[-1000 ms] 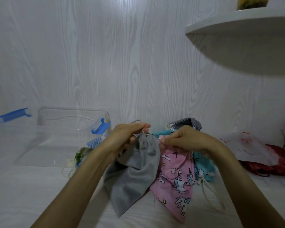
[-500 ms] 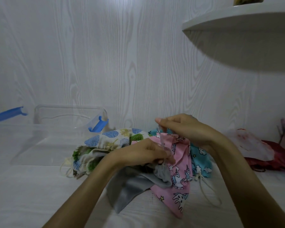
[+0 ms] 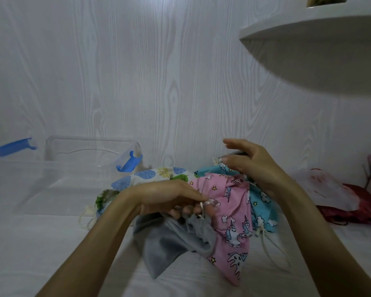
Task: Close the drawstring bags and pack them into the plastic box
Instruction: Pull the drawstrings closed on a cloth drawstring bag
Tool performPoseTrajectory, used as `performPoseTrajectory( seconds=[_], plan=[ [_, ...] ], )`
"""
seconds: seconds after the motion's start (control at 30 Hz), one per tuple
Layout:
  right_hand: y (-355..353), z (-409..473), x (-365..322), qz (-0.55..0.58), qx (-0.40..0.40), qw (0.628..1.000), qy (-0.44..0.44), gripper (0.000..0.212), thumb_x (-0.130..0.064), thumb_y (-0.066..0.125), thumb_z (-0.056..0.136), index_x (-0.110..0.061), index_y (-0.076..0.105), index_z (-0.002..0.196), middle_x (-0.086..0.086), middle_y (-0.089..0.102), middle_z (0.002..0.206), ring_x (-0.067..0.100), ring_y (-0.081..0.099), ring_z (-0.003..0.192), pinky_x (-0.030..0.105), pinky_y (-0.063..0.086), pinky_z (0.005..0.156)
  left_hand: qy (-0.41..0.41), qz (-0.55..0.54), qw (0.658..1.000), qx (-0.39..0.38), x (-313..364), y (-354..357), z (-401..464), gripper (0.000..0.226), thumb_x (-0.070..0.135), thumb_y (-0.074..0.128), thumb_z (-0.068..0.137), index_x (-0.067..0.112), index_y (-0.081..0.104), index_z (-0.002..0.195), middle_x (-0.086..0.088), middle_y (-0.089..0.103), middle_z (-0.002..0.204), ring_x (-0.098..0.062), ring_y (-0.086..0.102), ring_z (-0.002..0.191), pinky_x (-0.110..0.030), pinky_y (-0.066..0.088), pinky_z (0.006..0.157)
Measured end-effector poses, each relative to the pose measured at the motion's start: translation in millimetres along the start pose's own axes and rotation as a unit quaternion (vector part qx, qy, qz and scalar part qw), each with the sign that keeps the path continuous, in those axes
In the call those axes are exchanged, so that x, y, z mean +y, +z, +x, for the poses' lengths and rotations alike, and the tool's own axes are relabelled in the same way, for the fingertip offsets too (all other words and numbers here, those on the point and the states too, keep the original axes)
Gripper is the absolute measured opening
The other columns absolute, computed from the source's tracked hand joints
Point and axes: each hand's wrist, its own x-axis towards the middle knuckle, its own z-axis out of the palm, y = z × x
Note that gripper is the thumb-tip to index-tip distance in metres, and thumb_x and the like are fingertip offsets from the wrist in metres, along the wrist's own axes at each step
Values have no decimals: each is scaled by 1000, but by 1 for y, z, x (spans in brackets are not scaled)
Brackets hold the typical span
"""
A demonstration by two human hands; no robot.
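Your left hand (image 3: pixel 169 198) pinches the grey bag (image 3: pixel 171 241) at its gathered neck, cord probably between fingers; right hand (image 3: pixel 251 166) hovers spread above. Soft, light, floppy cloth: hold at the neck. Plastic box (image 3: pixel 51 168) sits well left of it.

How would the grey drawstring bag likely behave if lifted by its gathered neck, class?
Likely floppy: the grey bag folds and drapes on the table under the left hand. Probably light, since it lies flat and looks empty. Unlikely to roll; it has no rigid form.
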Motion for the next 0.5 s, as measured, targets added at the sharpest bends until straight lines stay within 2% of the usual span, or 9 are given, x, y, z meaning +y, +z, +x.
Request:
performPoseTrajectory(
  seconds=[0.07, 0.13, 0.2, 0.23, 0.3, 0.37, 0.43, 0.5],
  plan=[
    [-5, -2, -5, -73, 13, 996, -38, 30, -6, 68, 82, -27, 66, 103, -7, 64, 94, 7, 60, 85, 14, 51, 70, 1, -34, 999, 40, 1, 0, 2, 35, 27, 45, 97, 18, 70, 74, 13, 49, 51, -3, 34, 46, -12, 22, 41],
    [-10, -7, -14, -136, -106, 983, -59, 29, -6, 68, 81, -31, 68, 96, -13, 66, 93, 3, 60, 80, 12, 50, 68, 3, -63, 994, 94, -1, -2, 5, 42, 31, 46, 97, 19, 66, 61, 11, 46, 49, -4, 32, 48, -13, 22, 40],
    [-7, -11, -20, -226, -237, 943, -64, 34, -10, 70, 80, -35, 68, 103, -20, 64, 98, -2, 59, 83, 14, 51, 74, 7, -62, 989, 131, -2, -4, 8, 40, 35, 49, 94, 18, 59, 59, 8, 43, 50, -6, 32, 49, -15, 23, 40],
    [-2, -11, -18, -265, -257, 927, -72, 33, -13, 71, 80, -35, 68, 104, -21, 63, 97, -4, 58, 83, 14, 51, 75, 8, -60, 988, 139, -2, -5, 9, 39, 36, 51, 93, 18, 59, 59, 7, 43, 50, -6, 32, 49, -15, 23, 40],
    [7, -11, -15, -280, -228, 929, -89, 18, -22, 71, 81, -33, 72, 97, -19, 63, 88, -11, 57, 79, 8, 47, 70, 11, -60, 988, 139, -2, -7, 9, 39, 37, 51, 93, 18, 61, 60, 6, 44, 51, -6, 33, 50, -14, 24, 40],
    [10, -11, -13, -255, -201, 942, -85, 6, -30, 69, 82, -30, 75, 85, -14, 68, 81, -6, 61, 78, 10, 48, 68, 19, -58, 989, 134, -2, -8, 7, 38, 38, 52, 92, 19, 64, 62, 6, 46, 54, -6, 33, 52, -13, 25, 39],
    [2, -11, -14, -227, -182, 954, -68, 11, -31, 69, 82, -24, 77, 84, -9, 72, 78, 4, 66, 76, 18, 52, 66, 30, -65, 987, 144, -4, -11, 5, 32, 37, 55, 90, 18, 68, 67, 6, 50, 57, -5, 35, 53, -12, 28, 39],
    [-8, -14, -20, -158, -179, 970, -45, 18, -31, 70, 79, -17, 77, 85, -4, 74, 77, 4, 67, 72, 13, 49, 63, 44, -90, 981, 168, -7, -14, 4, 25, 33, 60, 87, 17, 74, 73, 7, 57, 59, -3, 40, 52, -10, 31, 38]
  ],
)
